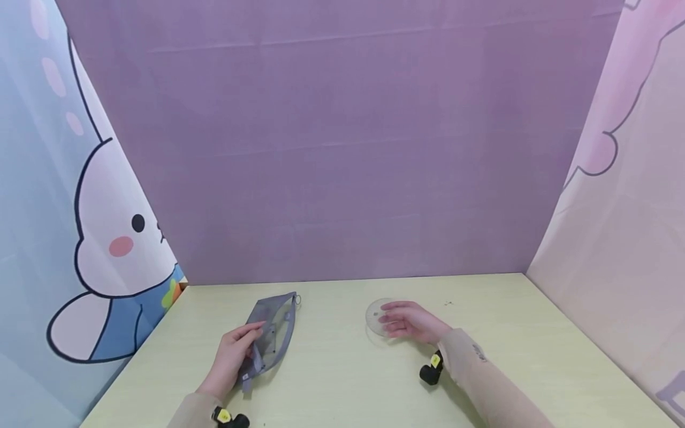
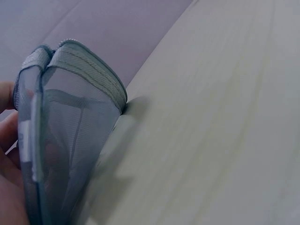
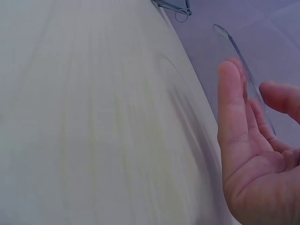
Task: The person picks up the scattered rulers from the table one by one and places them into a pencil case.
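Note:
My left hand [image 1: 229, 356] holds a grey mesh zipper pouch [image 1: 276, 333] by its near side, above the left of the table. The pouch's zipped mouth gapes, and a small ring hangs at its far corner. In the left wrist view, fingers show behind the mesh pouch [image 2: 79, 117]. To the right, my right hand [image 1: 412, 322] holds a thin, clear round disc [image 1: 373, 321] with a small mark near its middle. The right wrist view shows the disc [image 3: 225, 40] nearly edge-on, raised above its shadow, between thumb and fingers. Part of it is hidden behind the fingers.
A pale wood-grained table [image 1: 332, 380] lies under both hands. Behind it stands a purple cloth backdrop [image 1: 364, 148], with printed curtains [image 1: 123, 249] at the sides. Black wrist cameras [image 1: 430, 371] are strapped at the cuffs. Small dark specks [image 1: 448, 303] lie at the table's far right.

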`<action>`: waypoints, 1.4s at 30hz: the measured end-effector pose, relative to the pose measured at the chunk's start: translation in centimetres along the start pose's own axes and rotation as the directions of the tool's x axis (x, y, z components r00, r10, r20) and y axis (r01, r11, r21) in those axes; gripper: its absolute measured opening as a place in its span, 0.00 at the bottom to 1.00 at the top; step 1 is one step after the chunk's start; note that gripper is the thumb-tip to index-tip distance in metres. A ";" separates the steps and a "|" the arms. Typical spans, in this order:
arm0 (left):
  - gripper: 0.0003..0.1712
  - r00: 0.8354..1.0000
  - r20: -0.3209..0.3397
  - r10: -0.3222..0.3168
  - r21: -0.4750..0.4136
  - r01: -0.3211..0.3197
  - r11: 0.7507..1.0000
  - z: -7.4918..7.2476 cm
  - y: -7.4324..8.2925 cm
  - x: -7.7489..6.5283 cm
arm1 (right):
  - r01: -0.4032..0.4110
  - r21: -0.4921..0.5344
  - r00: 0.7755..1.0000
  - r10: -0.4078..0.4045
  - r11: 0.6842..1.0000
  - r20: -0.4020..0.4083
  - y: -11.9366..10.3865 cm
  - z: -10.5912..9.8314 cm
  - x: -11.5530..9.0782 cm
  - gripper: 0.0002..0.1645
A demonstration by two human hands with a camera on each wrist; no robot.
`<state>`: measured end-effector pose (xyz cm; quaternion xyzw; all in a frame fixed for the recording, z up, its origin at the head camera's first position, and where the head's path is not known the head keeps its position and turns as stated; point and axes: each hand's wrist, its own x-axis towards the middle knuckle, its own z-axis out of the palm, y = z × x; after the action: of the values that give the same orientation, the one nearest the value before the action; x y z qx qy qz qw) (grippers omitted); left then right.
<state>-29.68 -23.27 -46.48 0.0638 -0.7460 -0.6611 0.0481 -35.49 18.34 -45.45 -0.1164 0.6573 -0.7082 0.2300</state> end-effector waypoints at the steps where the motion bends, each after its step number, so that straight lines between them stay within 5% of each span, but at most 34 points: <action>1: 0.20 1.000 0.002 -0.001 0.002 0.001 1.000 0.0 0.0 0.0 | 0.002 -0.001 1.000 -0.002 1.000 0.007 0.0 0.0 0.1 0.27; 8: 0.21 1.000 0.006 -0.005 0.016 0.005 1.000 -0.1 0.1 -0.1 | 0.033 0.020 0.997 -0.034 0.999 0.074 0.4 0.2 0.8 0.23; 23: 0.21 1.000 0.002 -0.006 0.014 0.006 1.000 -0.1 0.0 0.1 | -0.020 0.026 1.000 0.020 0.999 0.010 0.0 2.0 1.8 0.24; 42: 0.21 1.000 0.005 -0.004 0.010 0.004 1.000 0.0 0.0 0.1 | -0.015 0.042 0.999 0.013 0.999 0.042 -0.5 3.6 2.6 0.24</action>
<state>-29.78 -23.31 -46.50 0.0641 -0.7491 -0.6578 0.0447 -36.15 13.97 -44.96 -0.1217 0.6381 -0.7176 0.2511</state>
